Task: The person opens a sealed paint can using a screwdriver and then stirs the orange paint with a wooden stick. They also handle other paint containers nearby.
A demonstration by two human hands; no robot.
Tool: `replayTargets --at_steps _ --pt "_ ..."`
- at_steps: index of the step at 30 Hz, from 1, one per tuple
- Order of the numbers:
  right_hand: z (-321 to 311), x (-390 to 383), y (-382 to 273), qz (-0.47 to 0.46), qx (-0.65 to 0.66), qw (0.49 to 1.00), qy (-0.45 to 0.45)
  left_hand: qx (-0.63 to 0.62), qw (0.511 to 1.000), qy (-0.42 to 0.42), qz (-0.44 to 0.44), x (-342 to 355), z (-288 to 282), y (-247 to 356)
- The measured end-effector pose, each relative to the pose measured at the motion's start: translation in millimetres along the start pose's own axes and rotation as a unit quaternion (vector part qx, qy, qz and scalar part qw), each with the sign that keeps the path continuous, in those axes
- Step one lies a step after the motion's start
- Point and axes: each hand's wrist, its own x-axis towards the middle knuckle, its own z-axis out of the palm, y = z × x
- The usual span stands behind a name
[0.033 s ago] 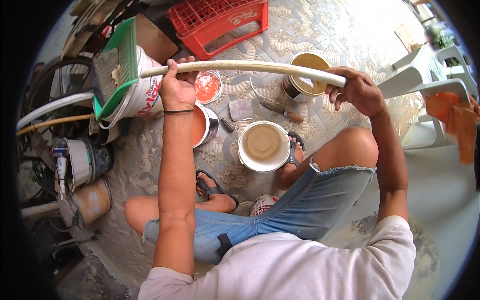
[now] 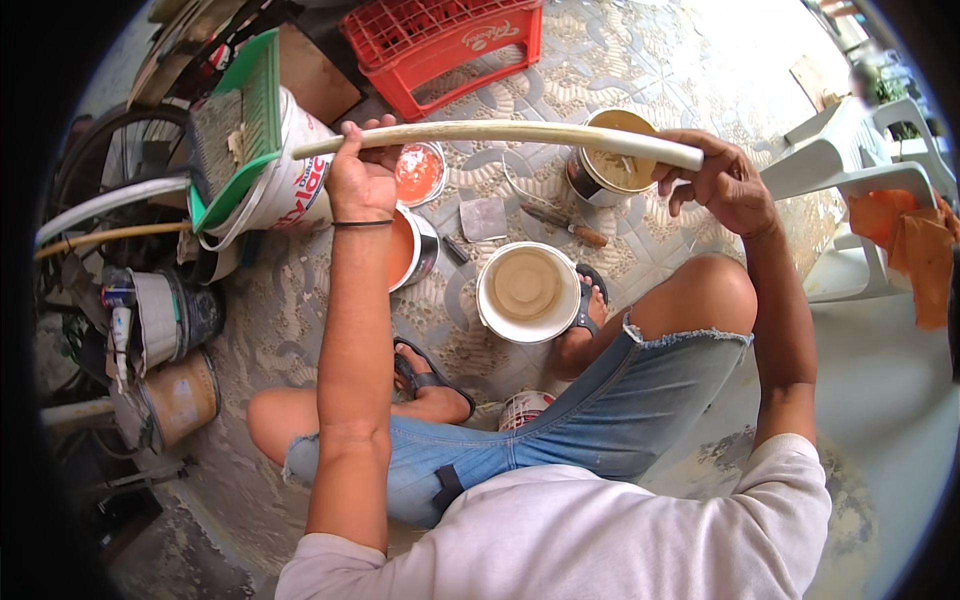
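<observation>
A long cream-white pole (image 2: 500,133), smooth and round, lies crosswise in front of me, held up above the floor. My left hand (image 2: 365,172) is closed under and around its left part, the thumb up along the near side. At the pole's right end my right hand (image 2: 722,182) grips with bent fingers; some of them are hidden behind it. Below it stand a tin with a tan inside (image 2: 612,160), a white tub (image 2: 528,292) with tan contents, and a tub of orange paint (image 2: 410,250).
At the left, a green tray (image 2: 245,130) rests against a white bucket (image 2: 300,190). A red crate (image 2: 445,50) stands at the back. White plastic chairs (image 2: 850,190) are on the right, one with orange cloth (image 2: 905,245). A wood-handled tool (image 2: 585,235) lies on the patterned floor.
The pole and both hands have shifted slightly to the right. The fingers of my right hand have bent a little differently around the end. Both hands keep their hold.
</observation>
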Motion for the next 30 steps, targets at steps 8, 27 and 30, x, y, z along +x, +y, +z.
replayTargets --at_steps 8,27,30 --pt "185 79 -81 -0.178 -0.015 0.938 0.299 0.046 0.976 -0.136 -0.162 -94 -9 -53" --pt "249 33 -88 -0.356 0.066 0.932 0.000 0.868 0.476 -0.097 -0.098 -174 -212 -47" --pt "281 63 -79 -0.335 0.124 0.933 -0.033 0.853 0.507 -0.041 -0.115 -167 -258 1"
